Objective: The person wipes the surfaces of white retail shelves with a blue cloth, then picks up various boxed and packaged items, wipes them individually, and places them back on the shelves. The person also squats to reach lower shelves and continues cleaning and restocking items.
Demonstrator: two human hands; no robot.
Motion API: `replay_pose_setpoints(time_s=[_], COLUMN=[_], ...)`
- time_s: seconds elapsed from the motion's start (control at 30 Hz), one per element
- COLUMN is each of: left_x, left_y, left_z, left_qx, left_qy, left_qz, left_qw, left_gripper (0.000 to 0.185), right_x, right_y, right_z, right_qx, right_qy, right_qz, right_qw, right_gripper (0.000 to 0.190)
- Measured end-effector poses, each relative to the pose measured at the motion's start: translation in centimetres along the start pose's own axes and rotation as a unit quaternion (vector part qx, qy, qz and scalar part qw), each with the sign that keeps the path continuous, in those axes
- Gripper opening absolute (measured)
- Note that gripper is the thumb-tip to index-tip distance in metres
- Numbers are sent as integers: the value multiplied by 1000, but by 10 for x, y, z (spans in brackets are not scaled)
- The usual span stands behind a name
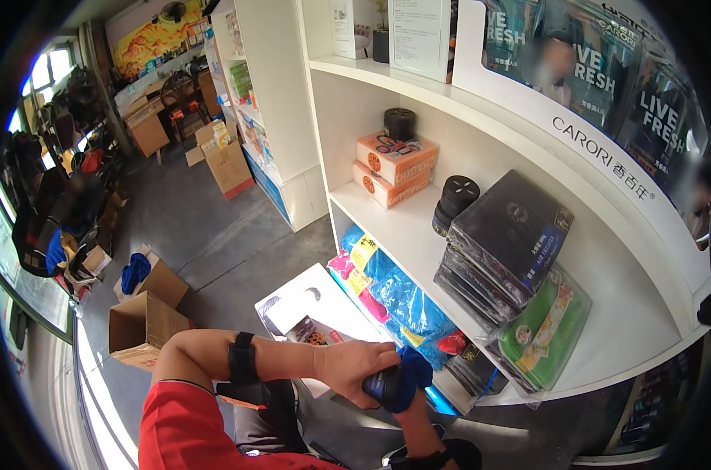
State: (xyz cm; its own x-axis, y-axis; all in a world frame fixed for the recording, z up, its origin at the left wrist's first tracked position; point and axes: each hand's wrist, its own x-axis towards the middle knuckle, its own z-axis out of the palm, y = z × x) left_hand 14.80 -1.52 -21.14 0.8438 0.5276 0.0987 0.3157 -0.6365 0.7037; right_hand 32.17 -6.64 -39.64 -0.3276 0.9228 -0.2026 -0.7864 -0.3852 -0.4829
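My left hand (355,367) grips a dark cylindrical canister (382,385) with small print on its side. A blue cloth (415,376) is bunched around the canister's far end. Behind that cloth is my right hand (410,405), pressing it to the canister; its fingers are mostly hidden. Both hands are in front of the lower edge of a white shelf unit (385,235). On its middle shelf stand similar black canisters (456,197) beside a stack of dark wrapped packages (508,229).
Orange boxes (396,155) carry another black canister (399,122). Blue plastic-wrapped goods (402,294) fill the lower shelf. A white carton (297,299) lies by my left forearm. Open cardboard boxes (135,329) stand on the floor at left. A green package (546,329) leans near the shelf edge.
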Motion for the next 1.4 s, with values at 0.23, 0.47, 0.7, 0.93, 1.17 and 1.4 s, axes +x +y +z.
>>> replay_pose_setpoints(time_s=[0.23,0.47,0.7,0.93,1.17,1.4], left_x=[53,108,138,143,147,136], left_y=[-45,-113,-116,-104,-91,-147], left_z=[-78,-94,-97,-88,-145,-203], left_qx=[79,2,114,162,249,294], left_qy=[443,457,474,364,489,576], left_qz=[-102,-186,-227,-160,-4,-156], left_qw=[887,870,843,903,836,747], left_gripper=[69,61,67,67,45,54], right_x=[2,-2,4,10,15,16], right_y=[-2,6,6,10,10,0], right_z=[-12,-18,-15,-18,-37,-34], right_qx=[95,35,25,10,16,20], right_qy=[-80,97,136,166,171,159], right_qz=[-31,-21,-23,-31,-23,-28], right_qw=[992,994,990,986,985,987], right_gripper=[12,18,28,36,33,26])
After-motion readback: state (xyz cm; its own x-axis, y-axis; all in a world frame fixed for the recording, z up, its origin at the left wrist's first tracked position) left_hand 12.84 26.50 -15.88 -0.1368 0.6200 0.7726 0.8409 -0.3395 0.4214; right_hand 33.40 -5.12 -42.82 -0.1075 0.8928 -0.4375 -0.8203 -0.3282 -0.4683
